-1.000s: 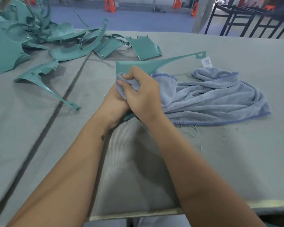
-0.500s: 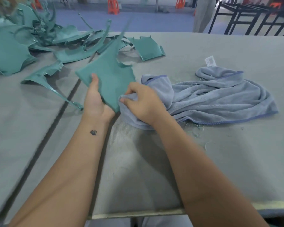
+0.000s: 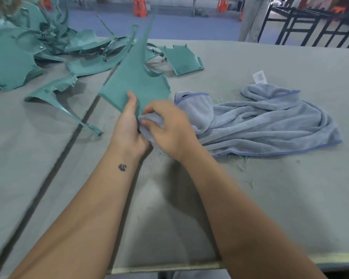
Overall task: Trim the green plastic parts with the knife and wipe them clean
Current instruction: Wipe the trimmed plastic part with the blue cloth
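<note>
**A:** so where's the part at? any bins or trays on there?

**B:** can't spot any container, everything's loose on the grey table (image 3: 270,198). The green part (image 3: 135,81) is in the left hand (image 3: 127,127), thumb curled over its near edge, rest of the fingers hidden behind it. It's tilted up off the table, long thin arm pointing to 12 o'clock.

**A:** and the other hand?

**B:** right hand (image 3: 169,129) has its fingers bunched round a wad of the blue-grey cloth (image 3: 270,125), pressed right against the part's lower corner. The rest of the cloth sprawls out to 3 o'clock, white tag at its far end.

**A:** anything in the way?

**B:** a pile of green parts (image 3: 28,53) at 10–11 o'clock, one skinny piece (image 3: 54,97) lying at 9 just beside the left wrist. Knife, no idea, can't see one. Black racks (image 3: 310,23) and orange stools (image 3: 140,7) past the table.
</note>
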`<state>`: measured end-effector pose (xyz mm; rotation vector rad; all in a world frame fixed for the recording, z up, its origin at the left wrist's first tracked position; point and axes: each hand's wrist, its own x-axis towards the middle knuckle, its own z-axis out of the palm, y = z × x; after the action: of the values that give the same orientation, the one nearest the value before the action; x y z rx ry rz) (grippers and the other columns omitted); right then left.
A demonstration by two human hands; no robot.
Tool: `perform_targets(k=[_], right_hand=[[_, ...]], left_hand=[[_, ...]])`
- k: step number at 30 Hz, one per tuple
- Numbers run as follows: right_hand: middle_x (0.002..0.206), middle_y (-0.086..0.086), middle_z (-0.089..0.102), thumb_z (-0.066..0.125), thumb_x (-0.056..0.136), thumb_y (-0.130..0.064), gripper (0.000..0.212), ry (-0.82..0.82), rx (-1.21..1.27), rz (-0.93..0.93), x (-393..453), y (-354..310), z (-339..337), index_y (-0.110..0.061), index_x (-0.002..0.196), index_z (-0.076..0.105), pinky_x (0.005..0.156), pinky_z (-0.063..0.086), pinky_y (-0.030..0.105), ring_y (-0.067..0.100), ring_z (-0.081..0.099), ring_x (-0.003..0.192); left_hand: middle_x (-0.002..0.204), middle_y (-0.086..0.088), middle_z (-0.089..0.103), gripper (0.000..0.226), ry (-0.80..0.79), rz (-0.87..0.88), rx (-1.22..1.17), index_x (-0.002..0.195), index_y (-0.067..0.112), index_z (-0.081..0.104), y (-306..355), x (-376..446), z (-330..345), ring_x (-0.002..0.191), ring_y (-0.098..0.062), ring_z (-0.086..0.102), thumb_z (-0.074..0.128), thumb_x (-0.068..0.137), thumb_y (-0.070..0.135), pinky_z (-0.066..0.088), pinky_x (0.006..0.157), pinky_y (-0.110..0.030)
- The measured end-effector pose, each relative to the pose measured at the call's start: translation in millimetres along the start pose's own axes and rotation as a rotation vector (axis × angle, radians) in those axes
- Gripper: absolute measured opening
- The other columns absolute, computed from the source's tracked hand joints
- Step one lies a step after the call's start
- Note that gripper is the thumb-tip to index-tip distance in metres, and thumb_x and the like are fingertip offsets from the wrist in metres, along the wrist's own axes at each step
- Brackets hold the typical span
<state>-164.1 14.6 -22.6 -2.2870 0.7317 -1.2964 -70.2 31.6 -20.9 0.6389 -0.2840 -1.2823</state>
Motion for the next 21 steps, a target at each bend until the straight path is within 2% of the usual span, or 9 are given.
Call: perform_targets(k=[2, 5, 7, 9, 11, 14, 18, 21], right_hand=[[0.079, 0.013, 0.064, 0.061, 0.086, -0.005, 0.007, 0.016, -0.09, 0.041, 5, 3, 5, 0.0, 0.081, 0.064, 0.074, 0.041, 0.039, 0.028, 0.056, 0.079], [0.083, 0.021, 0.061, 0.052, 0.089, -0.013, 0.019, 0.193, -0.223, 0.12, 16, 12, -2, 0.003, 0.082, 0.06, 0.073, 0.037, 0.043, 0.036, 0.055, 0.081], [0.089, 0.021, 0.061, 0.049, 0.089, -0.019, 0.023, 0.289, -0.438, 0.149, 20, 21, -13, 0.001, 0.086, 0.062, 0.073, 0.032, 0.042, 0.036, 0.055, 0.084], [0.09, 0.018, 0.062, 0.052, 0.091, -0.017, 0.019, 0.337, -0.608, 0.136, 20, 26, -21, -0.002, 0.087, 0.063, 0.071, 0.031, 0.039, 0.035, 0.055, 0.084], [0.089, 0.017, 0.063, 0.055, 0.09, -0.015, 0.016, 0.333, -0.642, 0.115, 19, 26, -21, -0.002, 0.086, 0.063, 0.071, 0.03, 0.037, 0.035, 0.056, 0.084], [0.093, 0.018, 0.063, 0.056, 0.089, -0.015, 0.015, 0.242, -0.551, 0.156, 16, 25, -19, -0.001, 0.088, 0.061, 0.074, 0.028, 0.036, 0.035, 0.055, 0.09], [0.091, 0.013, 0.062, 0.051, 0.089, -0.021, 0.014, 0.093, -0.457, 0.249, 11, 27, -17, -0.011, 0.08, 0.049, 0.066, 0.03, 0.034, 0.031, 0.053, 0.088], [0.093, 0.013, 0.061, 0.05, 0.09, -0.02, 0.012, 0.152, -0.528, 0.242, 11, 27, -21, -0.011, 0.083, 0.051, 0.065, 0.022, 0.03, 0.031, 0.052, 0.09]], left_hand=[[0.091, -0.005, 0.07, 0.049, 0.025, -0.048, 0.037, 0.105, 0.009, 0.064, -1, -1, 1, 0.085, -0.016, 0.07, 0.037, 0.101, 0.05, 0.057, 0.082, -0.027], [0.104, -0.008, 0.073, 0.04, 0.007, -0.052, 0.137, 0.12, 0.01, 0.064, -9, -7, 9, 0.098, -0.021, 0.069, 0.043, 0.102, 0.039, 0.054, 0.093, -0.036], [0.102, -0.007, 0.074, 0.026, 0.001, 0.012, 0.281, 0.111, 0.011, 0.068, -16, -10, 11, 0.094, -0.022, 0.071, 0.049, 0.101, 0.026, 0.056, 0.09, -0.039], [0.099, -0.006, 0.075, 0.017, 0.0, 0.09, 0.38, 0.102, 0.013, 0.07, -18, -11, 12, 0.091, -0.022, 0.071, 0.054, 0.098, 0.016, 0.057, 0.089, -0.041], [0.097, -0.007, 0.076, 0.014, 0.017, 0.136, 0.407, 0.097, 0.015, 0.071, -17, -10, 11, 0.091, -0.024, 0.071, 0.056, 0.096, 0.013, 0.056, 0.089, -0.044], [0.095, -0.007, 0.076, 0.014, 0.043, 0.179, 0.379, 0.098, 0.014, 0.07, -14, -8, 8, 0.089, -0.025, 0.072, 0.057, 0.096, 0.015, 0.058, 0.084, -0.043], [0.099, -0.01, 0.075, 0.016, 0.054, 0.225, 0.297, 0.105, 0.01, 0.067, -10, -6, 7, 0.092, -0.028, 0.072, 0.053, 0.099, 0.015, 0.059, 0.075, -0.037], [0.097, -0.008, 0.076, 0.015, 0.06, 0.23, 0.388, 0.1, 0.014, 0.069, -12, -7, 7, 0.091, -0.027, 0.072, 0.055, 0.097, 0.012, 0.059, 0.077, -0.039]])
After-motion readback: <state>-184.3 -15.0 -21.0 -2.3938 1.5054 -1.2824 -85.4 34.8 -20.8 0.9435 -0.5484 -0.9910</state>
